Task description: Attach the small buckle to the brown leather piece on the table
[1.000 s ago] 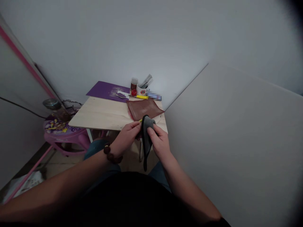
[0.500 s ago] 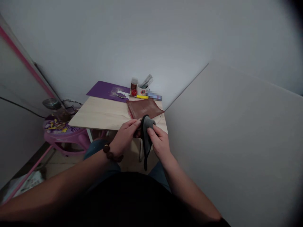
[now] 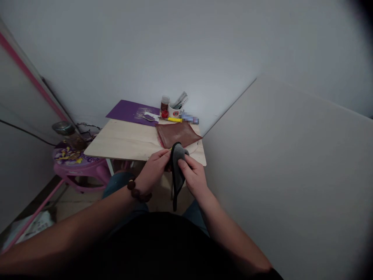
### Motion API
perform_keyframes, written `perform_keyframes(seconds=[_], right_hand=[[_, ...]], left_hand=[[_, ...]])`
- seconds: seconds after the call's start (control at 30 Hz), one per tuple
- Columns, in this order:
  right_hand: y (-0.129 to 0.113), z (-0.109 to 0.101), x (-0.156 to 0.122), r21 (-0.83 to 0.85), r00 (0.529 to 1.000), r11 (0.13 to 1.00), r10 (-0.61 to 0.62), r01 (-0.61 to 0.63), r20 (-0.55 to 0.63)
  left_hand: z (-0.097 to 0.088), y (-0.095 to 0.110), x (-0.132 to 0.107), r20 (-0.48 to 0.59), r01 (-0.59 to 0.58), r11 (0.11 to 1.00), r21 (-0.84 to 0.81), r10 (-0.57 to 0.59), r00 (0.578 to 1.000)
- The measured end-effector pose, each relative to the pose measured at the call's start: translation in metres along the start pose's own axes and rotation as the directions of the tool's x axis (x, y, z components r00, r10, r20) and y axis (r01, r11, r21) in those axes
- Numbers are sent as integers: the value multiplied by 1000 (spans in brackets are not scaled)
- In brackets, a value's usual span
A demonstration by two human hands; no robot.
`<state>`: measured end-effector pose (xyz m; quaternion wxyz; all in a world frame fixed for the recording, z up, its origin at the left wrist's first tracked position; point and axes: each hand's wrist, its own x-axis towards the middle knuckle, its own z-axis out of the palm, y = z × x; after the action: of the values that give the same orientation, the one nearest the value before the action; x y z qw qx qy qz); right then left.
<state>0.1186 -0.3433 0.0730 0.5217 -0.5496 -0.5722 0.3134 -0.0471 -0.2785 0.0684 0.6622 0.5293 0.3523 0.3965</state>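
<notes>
Above the near edge of the table, a grey cloth with a black border (image 3: 178,155) is folded over between my two hands, its lower corner hanging down. My right hand (image 3: 194,173) pinches the cloth from the right, thumb pressed on its grey face. My left hand (image 3: 155,167) is closed against the cloth's left edge. A small yellowish bit shows by the left thumb, but what those fingers grip is mostly hidden. Just beyond the hands lies a brown leather-like sheet (image 3: 177,134) on the wooden table (image 3: 122,138).
At the back of the table are a purple sheet (image 3: 125,111), a jar (image 3: 164,102), a small red item (image 3: 164,114), a white mug (image 3: 175,111) with tools and a yellow-handled tool (image 3: 175,120). A pink stool (image 3: 87,171) bearing a glass jar stands left. A pale panel (image 3: 276,155) borders the right.
The cloth has turned and shifted slightly left, showing more of its black border toward me. My right hand has moved a little left with it; the left hand has barely moved.
</notes>
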Motion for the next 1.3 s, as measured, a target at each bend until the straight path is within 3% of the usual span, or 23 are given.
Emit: perform_keyframes(seconds=[0.13, 0.5, 0.87, 1.3], right_hand=[[1, 0, -1, 4, 1000, 1000, -1, 1, 0], [5, -1, 0, 21, 998, 999, 48, -48, -32], [7, -1, 2, 9, 999, 999, 47, -47, -5], [8, -2, 3, 54, 999, 998, 46, -45, -21]], left_hand=[[1, 4, -1, -9, 2, 1000, 19, -2, 1000], [-1, 0, 3, 104, 32, 999, 43, -36, 994], [1, 0, 2, 19, 16, 999, 40, -16, 1000], [0, -5, 8, 35, 17, 999, 27, -18, 999]])
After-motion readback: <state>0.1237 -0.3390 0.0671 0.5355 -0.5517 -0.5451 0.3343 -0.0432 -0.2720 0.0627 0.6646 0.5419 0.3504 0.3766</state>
